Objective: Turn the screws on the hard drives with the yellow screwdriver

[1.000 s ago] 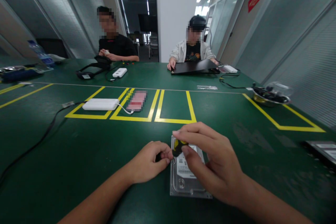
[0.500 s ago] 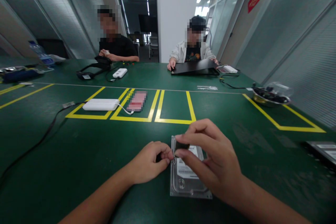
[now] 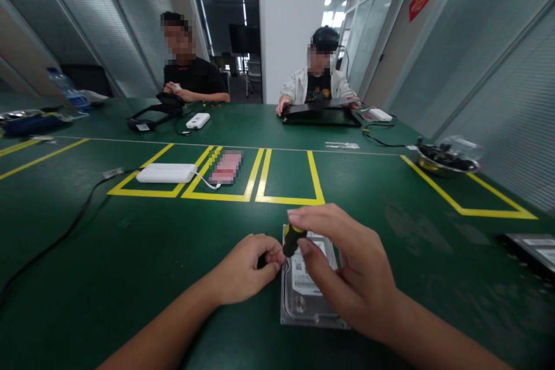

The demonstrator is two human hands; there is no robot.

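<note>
A silver hard disk drive (image 3: 299,306) with a white label lies flat on the green table before me. In my right hand (image 3: 355,266) is a screwdriver (image 3: 294,240) with a short black and yellow handle, tilted over the drive's left edge. My index finger rests at its top end and the thumb is beside the handle. Its shaft and tip are not visible. My left hand (image 3: 249,269) has its fingers curled together at the drive's left edge, by the lower end of the screwdriver; anything pinched there is hidden.
A white power bank (image 3: 167,173) and a pink phone (image 3: 226,166) lie beyond my hands among yellow tape marks. To the right are another drive (image 3: 535,248) and a metal bowl (image 3: 446,163) of dark parts. Two people sit across; one handles a flat black panel (image 3: 323,113).
The screwdriver handle has tilted, showing its yellow part, and my right fingers have shifted on it. My left hand stays put. Across the table, the person's black panel has been lowered.
</note>
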